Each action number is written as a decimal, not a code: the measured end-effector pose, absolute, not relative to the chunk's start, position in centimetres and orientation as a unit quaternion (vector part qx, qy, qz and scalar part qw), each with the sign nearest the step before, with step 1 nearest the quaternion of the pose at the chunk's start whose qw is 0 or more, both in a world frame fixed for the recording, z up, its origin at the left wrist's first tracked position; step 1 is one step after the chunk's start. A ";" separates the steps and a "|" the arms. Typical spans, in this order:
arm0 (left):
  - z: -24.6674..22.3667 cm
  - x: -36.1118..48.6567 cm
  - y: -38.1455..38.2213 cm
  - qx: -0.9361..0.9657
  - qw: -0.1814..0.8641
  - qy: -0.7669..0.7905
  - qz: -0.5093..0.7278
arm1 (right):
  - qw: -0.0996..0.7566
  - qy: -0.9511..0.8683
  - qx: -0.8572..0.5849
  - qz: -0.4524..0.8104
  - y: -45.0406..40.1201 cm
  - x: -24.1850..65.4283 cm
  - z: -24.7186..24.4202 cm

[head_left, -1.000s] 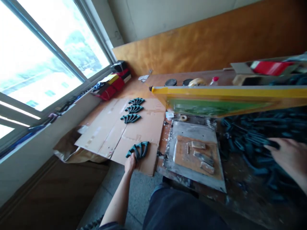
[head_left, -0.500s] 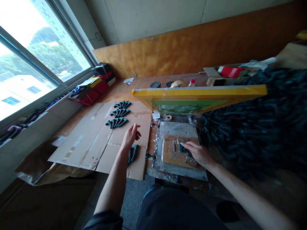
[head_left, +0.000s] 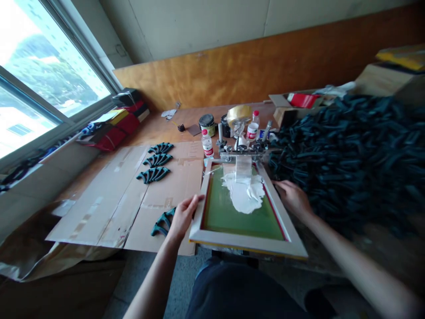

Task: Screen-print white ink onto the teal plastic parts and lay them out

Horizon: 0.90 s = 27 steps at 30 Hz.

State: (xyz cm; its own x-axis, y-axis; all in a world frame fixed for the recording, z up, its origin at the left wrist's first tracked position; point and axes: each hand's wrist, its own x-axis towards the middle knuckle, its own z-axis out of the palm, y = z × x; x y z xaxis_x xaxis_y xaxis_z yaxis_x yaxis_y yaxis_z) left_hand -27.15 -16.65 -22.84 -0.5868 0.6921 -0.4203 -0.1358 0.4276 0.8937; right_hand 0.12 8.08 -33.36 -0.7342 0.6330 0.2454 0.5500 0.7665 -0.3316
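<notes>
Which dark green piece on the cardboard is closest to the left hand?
The lone piece beside the left hand; the other three lie lined up farther away.

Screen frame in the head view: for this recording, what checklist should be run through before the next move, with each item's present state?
1. Left hand on the screen frame's near left side: ok.
2. Right hand on the frame's right side: ok.
3. Frame's far end under the metal hinge clamp: ok.
4. White ink lying on the green mesh, inside the frame: ok.
5. Workpiece lined up under the mesh: cannot tell, the screen hides it.
</notes>
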 end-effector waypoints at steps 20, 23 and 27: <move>-32.0 -26.6 -19.0 0.235 0.390 0.821 0.345 | 0.058 -0.973 -0.029 0.223 3.8 -3.8 -28.5; -31.6 -26.5 -18.9 0.220 0.393 0.816 0.363 | 0.145 -0.970 -0.071 0.182 2.9 -4.1 -29.3; -31.2 -26.4 -18.7 0.199 0.405 0.806 0.383 | 0.215 -0.964 -0.015 0.154 1.0 -2.5 -30.2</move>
